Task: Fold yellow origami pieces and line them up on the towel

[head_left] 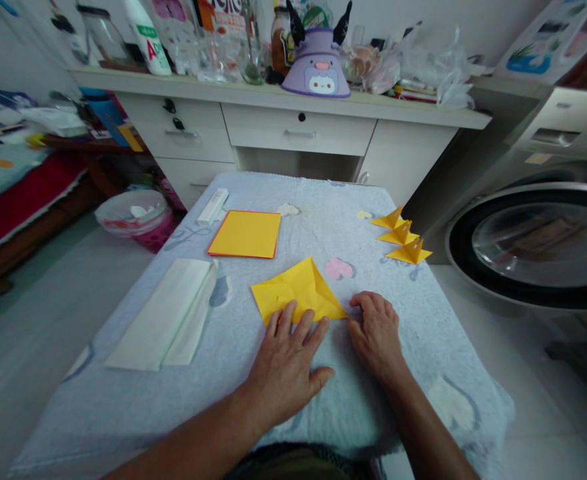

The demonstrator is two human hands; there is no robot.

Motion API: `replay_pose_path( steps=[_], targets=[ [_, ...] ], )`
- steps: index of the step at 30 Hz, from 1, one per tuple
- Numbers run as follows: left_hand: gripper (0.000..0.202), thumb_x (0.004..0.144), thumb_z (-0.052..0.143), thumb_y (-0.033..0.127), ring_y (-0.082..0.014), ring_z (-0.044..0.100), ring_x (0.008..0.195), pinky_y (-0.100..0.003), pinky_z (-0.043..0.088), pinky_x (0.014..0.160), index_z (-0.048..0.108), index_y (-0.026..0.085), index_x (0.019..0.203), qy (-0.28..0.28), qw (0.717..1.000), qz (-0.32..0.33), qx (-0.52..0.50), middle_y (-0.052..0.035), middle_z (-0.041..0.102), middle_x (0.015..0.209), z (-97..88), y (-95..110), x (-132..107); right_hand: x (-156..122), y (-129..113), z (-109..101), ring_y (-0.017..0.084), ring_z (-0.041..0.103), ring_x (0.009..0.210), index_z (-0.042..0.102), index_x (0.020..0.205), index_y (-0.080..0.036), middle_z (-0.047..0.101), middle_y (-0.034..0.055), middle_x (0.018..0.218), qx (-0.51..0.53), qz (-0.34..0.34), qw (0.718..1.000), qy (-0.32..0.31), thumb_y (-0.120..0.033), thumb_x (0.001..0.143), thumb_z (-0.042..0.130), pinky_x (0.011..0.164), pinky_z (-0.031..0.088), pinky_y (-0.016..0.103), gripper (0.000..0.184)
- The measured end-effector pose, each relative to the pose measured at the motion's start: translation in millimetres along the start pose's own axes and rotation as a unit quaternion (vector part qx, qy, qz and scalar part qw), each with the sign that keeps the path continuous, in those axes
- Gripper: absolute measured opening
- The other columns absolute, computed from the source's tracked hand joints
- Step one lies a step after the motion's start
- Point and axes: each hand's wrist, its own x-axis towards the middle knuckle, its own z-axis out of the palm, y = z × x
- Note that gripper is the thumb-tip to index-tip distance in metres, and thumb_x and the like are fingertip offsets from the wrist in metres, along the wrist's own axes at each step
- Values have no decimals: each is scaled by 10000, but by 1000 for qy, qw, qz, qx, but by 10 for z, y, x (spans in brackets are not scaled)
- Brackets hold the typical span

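A partly folded sheet of yellow origami paper [298,287] lies on the cloth-covered table in front of me. My left hand [293,360] rests flat on its lower edge, fingers spread and thumb out to the right. At the paper's right corner, my right hand [376,330] has its fingers curled, with thumb and forefinger close to the tip. Whether they pinch the corner is hard to make out. Beyond the paper sits a square stack of yellow and red paper [246,233]. Several folded yellow paper pieces [406,237] stand in a row at the far right.
A folded pale cloth or paper [160,317] lies to the left, and a small white box [213,207] is behind it. A white desk [298,127] with drawers stands beyond the table. On the right is a washing machine with its round door [538,247] swung open.
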Motion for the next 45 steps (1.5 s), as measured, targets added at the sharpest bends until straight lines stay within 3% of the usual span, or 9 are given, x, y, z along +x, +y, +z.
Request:
replay_pose_path(
  steps=[7, 15, 19, 22, 28, 41, 45],
  targets=[
    [709, 836, 578, 580, -421, 241, 1399, -620, 198, 1120, 366, 311, 1458, -4, 1000, 0, 1, -64, 411, 1489, -15, 1, 10, -8, -30, 32, 281, 486, 1033, 555, 1029, -211, 566, 88, 1108, -26, -3, 1000, 6, -356, 857, 544, 900, 365, 439, 226],
    [714, 823, 617, 544, -426, 246, 1404, -619, 203, 1124, 384, 294, 1451, -18, 1000, -4, 0, -80, 422, 1486, -59, 26, 21, 27, -13, 57, 272, 490, 1037, 597, 1012, -218, 586, 83, 1110, -24, 23, 999, 8, -264, 878, 510, 920, 364, 437, 166],
    [714, 826, 624, 522, -410, 248, 1414, -619, 189, 1135, 377, 285, 1453, -17, 1000, 3, 0, -92, 415, 1492, -45, 17, 18, 13, 52, 57, 260, 480, 1085, 638, 1037, -240, 592, 70, 1151, 32, -3, 999, 5, -192, 874, 467, 962, 339, 451, 241],
    [699, 853, 590, 524, -352, 263, 1426, -564, 187, 1164, 362, 256, 1458, -8, 1000, 20, -4, -110, 387, 1509, -12, -2, 17, -5, 69, 55, 260, 466, 1116, 671, 1053, -252, 587, 71, 1168, 48, -28, 998, 17, -154, 852, 474, 979, 329, 460, 299],
    [676, 885, 545, 523, -288, 321, 1404, -470, 227, 1180, 358, 196, 1447, 5, 998, 51, -21, -118, 381, 1508, 23, -30, 12, -26, 65, 39, 258, 468, 1124, 702, 1037, -277, 581, 65, 1160, 48, -50, 997, 28, -138, 829, 504, 988, 327, 468, 319],
    [641, 857, 620, 417, -279, 395, 1330, -439, 313, 1141, 386, 175, 1402, 7, 996, 65, -55, -108, 460, 1430, -81, -26, 49, -49, 26, 33, 280, 433, 1167, 746, 919, -300, 572, 53, 1173, 6, -72, 995, 65, -90, 790, 531, 1023, 297, 506, 326],
    [618, 869, 600, 417, -270, 395, 1333, -439, 314, 1135, 377, 206, 1406, 13, 996, 65, -64, -98, 456, 1433, -82, -27, 45, -40, 45, 58, 270, 450, 1148, 712, 983, -261, 571, 71, 1166, 9, -82, 993, 84, -138, 834, 511, 1013, 318, 493, 279]
  ],
)
